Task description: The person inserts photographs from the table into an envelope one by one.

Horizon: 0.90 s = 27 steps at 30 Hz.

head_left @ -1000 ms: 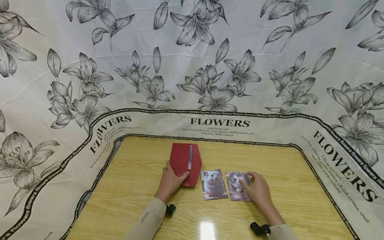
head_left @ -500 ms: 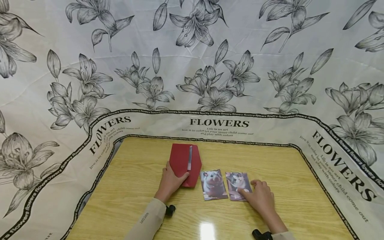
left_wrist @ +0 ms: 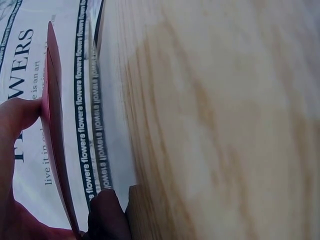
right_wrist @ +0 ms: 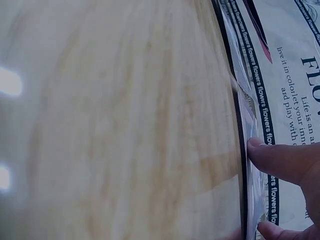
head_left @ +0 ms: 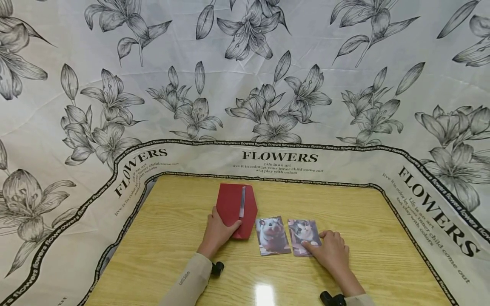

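Observation:
My left hand (head_left: 219, 233) holds the lower part of a red envelope (head_left: 231, 199) on the table, thumb on its face and fingers around the left edge. A narrow silvery strip (head_left: 242, 202) runs down the envelope's face. In the left wrist view the envelope (left_wrist: 54, 100) shows nearly edge-on, between thumb and fingers. Flat on the table to its right lie a hamster picture card (head_left: 272, 236) and a cat picture card (head_left: 302, 229). My right hand (head_left: 332, 251) touches the cat card, its thumb on the lower part and its loosely bent fingers beside the right edge.
A wooden table (head_left: 183, 208) carries these things. Behind and on both sides hangs a white cloth (head_left: 199, 157) with printed flowers and lettering. Each wrist bears a small black camera, the left (head_left: 217, 268) and the right (head_left: 332, 298).
My right hand has drawn down and to the right; its fingers have come off the cat card's upper right corner, uncovering more of the picture. Left hand, envelope and both cards stay put.

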Tool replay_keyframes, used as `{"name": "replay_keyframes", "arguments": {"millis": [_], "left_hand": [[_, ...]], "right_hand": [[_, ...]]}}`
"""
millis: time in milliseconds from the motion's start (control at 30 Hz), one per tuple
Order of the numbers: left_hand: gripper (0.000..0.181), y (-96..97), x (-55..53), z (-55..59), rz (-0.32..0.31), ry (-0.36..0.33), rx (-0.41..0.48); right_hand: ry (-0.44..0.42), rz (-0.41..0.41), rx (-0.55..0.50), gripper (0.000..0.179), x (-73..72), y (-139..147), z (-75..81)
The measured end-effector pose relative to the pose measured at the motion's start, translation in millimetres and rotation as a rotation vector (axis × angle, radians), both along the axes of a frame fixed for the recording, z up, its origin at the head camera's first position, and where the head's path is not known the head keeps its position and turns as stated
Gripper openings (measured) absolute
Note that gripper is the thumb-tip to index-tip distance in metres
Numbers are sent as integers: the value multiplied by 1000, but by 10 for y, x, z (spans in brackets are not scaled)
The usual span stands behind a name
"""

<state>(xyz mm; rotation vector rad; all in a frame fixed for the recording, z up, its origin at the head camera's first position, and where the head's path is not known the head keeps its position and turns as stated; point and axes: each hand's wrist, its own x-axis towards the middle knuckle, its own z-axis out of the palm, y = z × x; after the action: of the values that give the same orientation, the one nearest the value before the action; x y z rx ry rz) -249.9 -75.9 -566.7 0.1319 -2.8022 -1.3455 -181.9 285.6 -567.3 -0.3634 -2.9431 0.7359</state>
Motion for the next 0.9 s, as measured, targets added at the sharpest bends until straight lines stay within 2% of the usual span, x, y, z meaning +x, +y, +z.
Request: {"name": "replay_keyframes", "arguments": {"millis": [367,767,900], "left_hand": [[117,0,-2,-9,1,-2,-6],[118,0,-19,-46,9,6,-15],[118,0,-25,-48,10,9,-17]], "right_hand": [[-4,-11,-62,77,-17,-23,18],[-13,-1,-74,77,-46,23,12],[-3,14,-112,71,-43,39,14]]}}
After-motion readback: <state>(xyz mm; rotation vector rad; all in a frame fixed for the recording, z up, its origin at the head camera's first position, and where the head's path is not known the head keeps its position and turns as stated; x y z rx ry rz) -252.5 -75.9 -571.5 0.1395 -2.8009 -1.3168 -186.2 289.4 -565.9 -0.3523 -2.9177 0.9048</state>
